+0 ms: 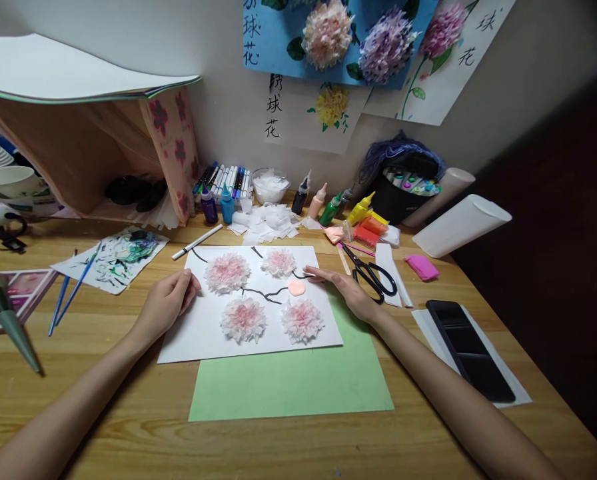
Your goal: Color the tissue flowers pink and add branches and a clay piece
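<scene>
A white sheet of paper (273, 337) lies on the wooden desk, overlapping a green sheet (291, 393). Four-sided and flat, it carries several pink-and-white ruffled paper flowers (243, 320), dark drawn branches (266, 294) and a flat round peach piece of clay (296, 288). At its left edge my left hand (166, 300) is closed, fingers curled and thumb against them, gripping the edge of the sheet. My right hand (341, 287) lies by the sheet's upper right edge with fingers stretched out, fingertips near a drawn branch and holding nothing.
Black-handled scissors (371, 273) lie right of my right hand, near a pink clay packet (422, 267) and a black phone-like case (471, 350). Paint bottles (332, 208) and white paper scraps (266, 223) line the back. Left are a marker (197, 242), paintbrushes (78, 283) and a large makeup brush (11, 323).
</scene>
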The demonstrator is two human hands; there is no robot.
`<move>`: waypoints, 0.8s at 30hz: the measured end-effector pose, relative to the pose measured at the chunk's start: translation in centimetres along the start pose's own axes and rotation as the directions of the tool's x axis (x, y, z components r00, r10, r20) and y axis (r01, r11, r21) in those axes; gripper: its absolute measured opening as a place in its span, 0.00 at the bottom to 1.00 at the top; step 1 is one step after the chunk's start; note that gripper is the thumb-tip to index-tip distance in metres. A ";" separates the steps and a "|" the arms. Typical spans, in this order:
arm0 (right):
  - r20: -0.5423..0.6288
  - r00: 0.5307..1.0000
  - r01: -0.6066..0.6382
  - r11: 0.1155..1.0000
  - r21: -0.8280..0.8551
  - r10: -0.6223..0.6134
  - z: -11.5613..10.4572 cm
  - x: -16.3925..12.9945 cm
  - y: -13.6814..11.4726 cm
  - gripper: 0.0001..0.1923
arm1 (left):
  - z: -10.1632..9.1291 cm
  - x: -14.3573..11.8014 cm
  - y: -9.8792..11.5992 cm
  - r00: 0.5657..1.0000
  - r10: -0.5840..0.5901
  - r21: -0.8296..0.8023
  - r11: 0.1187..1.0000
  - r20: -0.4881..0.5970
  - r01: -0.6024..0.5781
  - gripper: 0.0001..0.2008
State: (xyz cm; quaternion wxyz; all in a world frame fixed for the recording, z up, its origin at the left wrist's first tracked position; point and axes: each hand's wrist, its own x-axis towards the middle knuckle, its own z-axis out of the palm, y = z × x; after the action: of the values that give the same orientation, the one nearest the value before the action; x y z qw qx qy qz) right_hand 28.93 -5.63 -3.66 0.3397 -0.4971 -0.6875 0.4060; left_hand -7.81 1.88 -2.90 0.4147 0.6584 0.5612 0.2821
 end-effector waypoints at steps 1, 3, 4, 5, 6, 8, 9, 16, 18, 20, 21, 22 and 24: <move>0.014 1.000 0.005 1.000 -0.018 -0.004 0.2 -0.3 -0.1 0.25 | -0.2 0.1 -0.1 1.000 -0.013 -0.007 1.000 -0.003 0.013 0.19; 0.046 0.998 0.058 0.991 -0.123 -0.052 0.8 -0.8 -0.4 0.24 | -0.5 0.1 -0.1 0.999 -0.038 -0.016 0.999 -0.005 0.038 0.19; 0.069 0.994 0.102 0.973 -0.207 -0.089 1.0 -0.9 -0.5 0.24 | -0.5 0.2 0.0 0.999 -0.047 -0.013 0.999 -0.008 0.047 0.19; 0.103 0.987 0.152 0.941 -0.301 -0.126 1.3 -0.9 -0.7 0.23 | -0.6 0.2 0.0 0.999 -0.051 -0.004 0.999 -0.010 0.051 0.19; 0.146 0.977 0.201 0.897 -0.392 -0.156 1.5 -0.8 -0.8 0.24 | -0.5 0.2 0.1 0.999 -0.049 0.009 0.999 -0.013 0.049 0.19; 0.225 0.958 0.272 0.800 -0.535 -0.176 1.9 -0.5 -1.0 0.24 | -0.4 0.2 0.3 0.999 -0.036 0.041 0.998 -0.018 0.037 0.19; 0.249 0.953 0.290 0.762 -0.579 -0.174 2.1 -0.3 -1.1 0.25 | -0.4 0.1 0.3 0.999 -0.030 0.054 0.998 -0.022 0.031 0.19; 0.249 0.954 0.288 0.744 -0.603 -0.167 2.3 0.3 -1.1 0.26 | -0.2 0.2 0.3 1.000 -0.015 0.081 0.997 -0.028 0.017 0.20; 0.256 0.948 0.306 0.752 -0.583 -0.187 2.2 0.2 -1.0 0.27 | -0.2 0.3 0.1 0.999 -0.009 0.087 0.996 -0.035 0.012 0.20; 0.246 0.948 0.313 0.752 -0.581 -0.204 2.2 0.1 -0.8 0.27 | -0.2 0.3 0.0 0.999 -0.002 0.091 0.996 -0.045 0.006 0.20; 0.237 0.949 0.311 0.747 -0.588 -0.208 2.2 0.1 -0.8 0.27 | -0.2 0.4 0.0 0.999 -0.001 0.088 0.996 -0.047 0.005 0.20; 0.231 0.951 0.307 0.740 -0.599 -0.208 2.3 0.1 -0.7 0.27 | -0.2 0.4 0.0 0.999 -0.001 0.083 0.997 -0.048 0.005 0.20; 0.228 0.952 0.304 0.721 -0.622 -0.205 2.4 0.0 -0.7 0.26 | -0.2 0.4 0.0 0.999 -0.002 0.071 0.997 -0.049 0.005 0.19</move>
State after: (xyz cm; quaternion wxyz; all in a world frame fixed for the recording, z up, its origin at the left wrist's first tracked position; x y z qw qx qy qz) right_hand 26.59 -6.22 -4.12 0.1485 -0.4540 -0.8695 0.1258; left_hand -7.88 2.30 -2.89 0.3774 0.6648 0.5820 0.2772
